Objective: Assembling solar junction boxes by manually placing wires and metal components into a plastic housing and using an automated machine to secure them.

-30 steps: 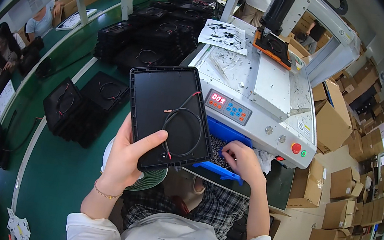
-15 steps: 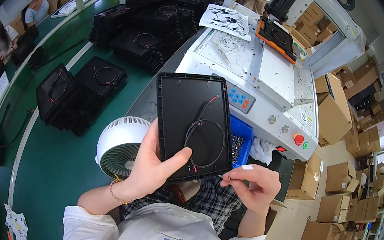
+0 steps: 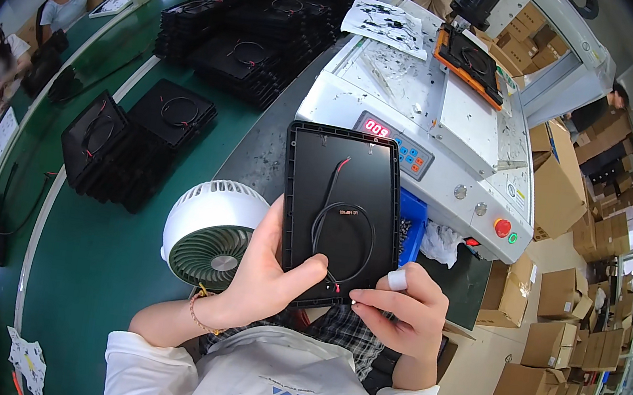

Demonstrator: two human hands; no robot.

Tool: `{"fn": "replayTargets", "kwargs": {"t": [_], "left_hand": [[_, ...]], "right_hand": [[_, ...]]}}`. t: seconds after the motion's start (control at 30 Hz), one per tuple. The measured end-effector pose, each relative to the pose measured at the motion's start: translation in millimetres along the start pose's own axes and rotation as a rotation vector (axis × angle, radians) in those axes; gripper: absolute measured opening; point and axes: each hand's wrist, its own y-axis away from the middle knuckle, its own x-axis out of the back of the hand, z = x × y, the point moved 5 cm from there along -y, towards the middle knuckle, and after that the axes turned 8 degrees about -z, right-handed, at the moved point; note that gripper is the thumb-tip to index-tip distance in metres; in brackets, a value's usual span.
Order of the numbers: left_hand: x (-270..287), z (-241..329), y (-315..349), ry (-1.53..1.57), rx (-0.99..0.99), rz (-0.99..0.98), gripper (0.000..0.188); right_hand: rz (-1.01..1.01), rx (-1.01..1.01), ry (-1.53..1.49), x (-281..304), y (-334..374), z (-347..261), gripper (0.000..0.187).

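Note:
My left hand (image 3: pixel 265 272) grips a black rectangular plastic panel (image 3: pixel 371 177) by its lower left side, thumb on its face. A thin black cable (image 3: pixel 372 246) with red ends lies coiled on the panel, its lower end beside my thumb. My right hand (image 3: pixel 409 314) is closed in a pinch at the panel's lower right corner. Between its fingertips a tiny pale piece (image 3: pixel 353 301) shows, too small to name. One right finger wears a white wrap (image 3: pixel 397 280). Behind the panel stands a blue bin (image 3: pixel 413 210) of small metal parts, partly hidden.
A white fan (image 3: pixel 213 224) stands by my left forearm. Stacked black panels (image 3: pixel 176 111) with cables sit on the green table (image 3: pixel 96 264). Ahead is a white machine (image 3: pixel 455 180) with a panel in an orange fixture (image 3: pixel 469 70). Cardboard boxes (image 3: pixel 548 292) line the right; other people are at far left.
The panel and my left hand have shifted slightly right. My right fingers have moved left, close to the panel's lower corner. My view has turned a little, uncovering the machine's red display.

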Motion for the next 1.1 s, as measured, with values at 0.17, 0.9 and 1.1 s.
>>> {"fn": "replayTargets", "kwargs": {"t": [0.17, 0.9, 1.1], "left_hand": [[-0.9, -2.0, -0.3, -0.008, 0.017, -0.032, 0.070], [-6.2, -5.8, 1.0, 0.086, 0.050, -0.037, 0.066], [-8.9, -11.3, 0.0, 0.154, 0.099, -0.051, 0.062]], "right_hand": [[0.004, -0.012, 0.028, -1.3, -0.8, -0.2, 0.027], [0.035, 0.144, 0.208, -0.5, 3.3, -12.5, 0.035], [0.111, -0.001, 0.146, 13.8, 0.5, -0.8, 0.065]]}}
